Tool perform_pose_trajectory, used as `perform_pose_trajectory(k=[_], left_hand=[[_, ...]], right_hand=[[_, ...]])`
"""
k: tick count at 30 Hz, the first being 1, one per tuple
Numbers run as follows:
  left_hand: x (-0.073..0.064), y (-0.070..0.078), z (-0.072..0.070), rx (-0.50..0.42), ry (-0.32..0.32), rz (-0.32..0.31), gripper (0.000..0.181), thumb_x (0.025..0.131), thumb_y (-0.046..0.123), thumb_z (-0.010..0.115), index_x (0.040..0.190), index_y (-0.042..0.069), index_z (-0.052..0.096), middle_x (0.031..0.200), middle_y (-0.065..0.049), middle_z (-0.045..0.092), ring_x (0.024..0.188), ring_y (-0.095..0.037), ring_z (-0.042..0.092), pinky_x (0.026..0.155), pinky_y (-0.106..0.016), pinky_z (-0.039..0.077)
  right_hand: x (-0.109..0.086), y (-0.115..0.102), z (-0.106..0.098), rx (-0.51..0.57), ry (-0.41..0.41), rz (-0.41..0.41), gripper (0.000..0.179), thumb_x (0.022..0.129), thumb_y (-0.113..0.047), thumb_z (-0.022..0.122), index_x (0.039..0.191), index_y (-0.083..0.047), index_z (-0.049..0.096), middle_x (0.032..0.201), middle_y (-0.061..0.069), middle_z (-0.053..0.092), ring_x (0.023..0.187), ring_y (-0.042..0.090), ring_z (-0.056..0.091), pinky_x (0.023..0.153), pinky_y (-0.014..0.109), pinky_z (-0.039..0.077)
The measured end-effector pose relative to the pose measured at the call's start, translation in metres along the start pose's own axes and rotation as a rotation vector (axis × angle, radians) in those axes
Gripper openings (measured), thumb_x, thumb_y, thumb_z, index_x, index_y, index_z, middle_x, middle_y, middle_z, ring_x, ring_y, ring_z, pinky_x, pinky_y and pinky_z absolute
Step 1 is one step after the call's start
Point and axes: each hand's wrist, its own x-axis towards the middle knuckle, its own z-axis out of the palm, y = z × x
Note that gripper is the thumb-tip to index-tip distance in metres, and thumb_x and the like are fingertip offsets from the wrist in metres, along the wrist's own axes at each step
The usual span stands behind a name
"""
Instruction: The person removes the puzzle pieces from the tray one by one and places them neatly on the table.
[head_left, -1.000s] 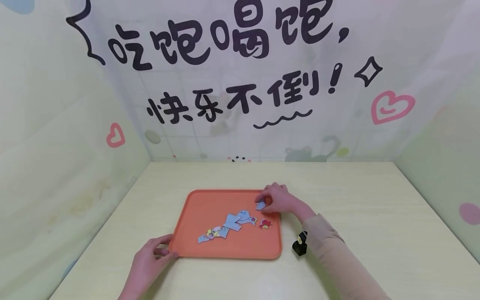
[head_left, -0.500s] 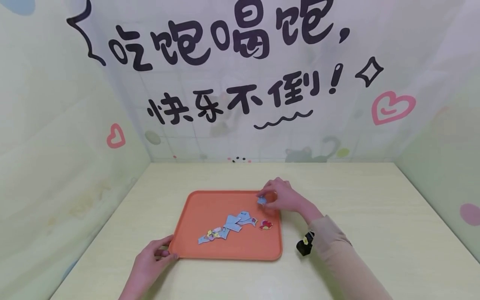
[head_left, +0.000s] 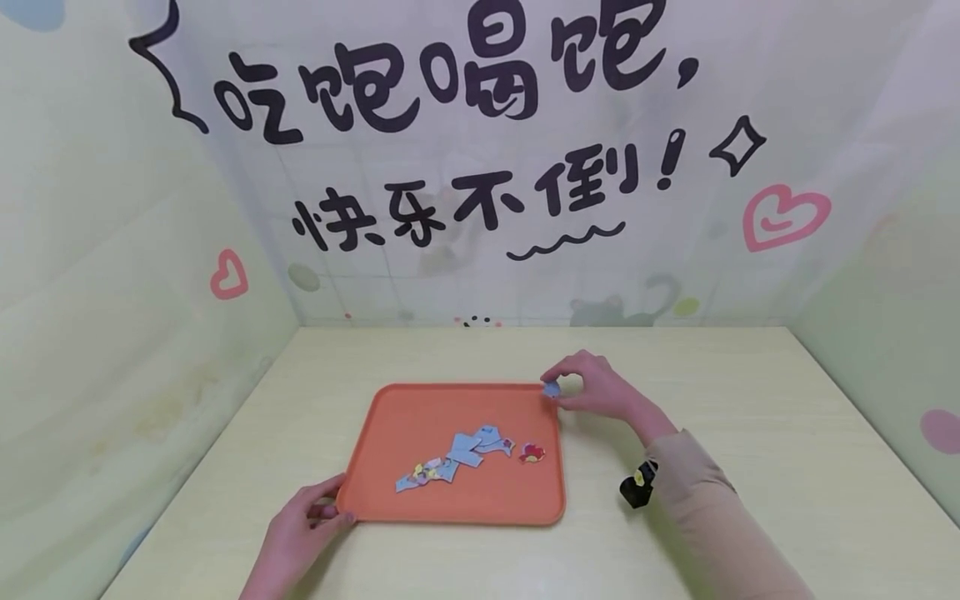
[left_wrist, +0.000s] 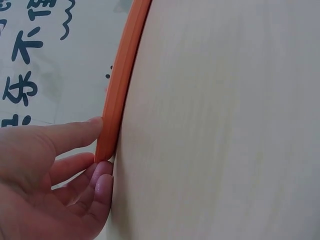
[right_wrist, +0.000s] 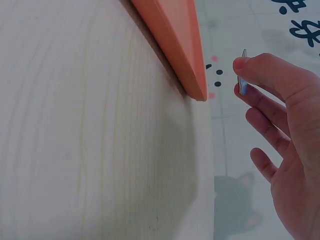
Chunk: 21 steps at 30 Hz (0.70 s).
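An orange tray [head_left: 420, 417] lies on the table. My left hand [head_left: 303, 525] grips its near left corner; in the left wrist view the thumb and fingers [left_wrist: 102, 192] meet the tray's edge. Between thumb and forefinger, my right hand [head_left: 603, 392] pinches a small light-blue puzzle piece [head_left: 551, 389] over the far right corner. That piece shows edge-on and thin in the right wrist view, raised beyond the tray. Several blue puzzle pieces [head_left: 467, 450], some with yellow and pink print, lie overlapping in a slanting row across the tray. A red flower-like piece [head_left: 532, 452] sits apart, right of them.
The pale wood-grain table [head_left: 720, 400] extends around the tray. A black object with a yellow mark [head_left: 637, 487] is at the right sleeve [head_left: 697, 475]. A printed cloth wall [head_left: 480, 283] stands behind the table, with cloth at both sides.
My right hand has moved rightward and a little away with the blue puzzle piece, from above the tray to its far right corner. The left hand stays at the near left corner.
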Motion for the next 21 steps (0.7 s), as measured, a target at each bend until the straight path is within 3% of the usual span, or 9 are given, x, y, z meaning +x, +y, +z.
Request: perform_pose_trajectory(k=[13,21], left_hand=[[-0.002,0.002,-0.001,-0.001,-0.023,-0.010,0.060,0.088,0.017,0.075,0.143,0.008,0.052,0.127,-0.014,0.059,0.097,-0.014,0.060,0.072,-0.018,0.048],[-0.002,0.000,-0.001,0.006,-0.017,-0.005,0.062,0.087,0.019,0.076,0.143,0.007,0.052,0.127,-0.015,0.058,0.096,-0.013,0.060,0.072,-0.018,0.048]], right_hand=[[-0.009,0.036,-0.005,-0.032,0.005,0.006,0.030,0.082,-0.015,0.079,0.110,-0.008,0.074,0.110,0.007,0.073,0.104,0.027,0.057,0.094,0.043,0.042],[-0.014,0.047,-0.001,-0.013,-0.010,0.080,0.030,0.081,-0.012,0.079,0.110,-0.009,0.074,0.109,0.008,0.072,0.104,0.025,0.058,0.095,0.044,0.042]])
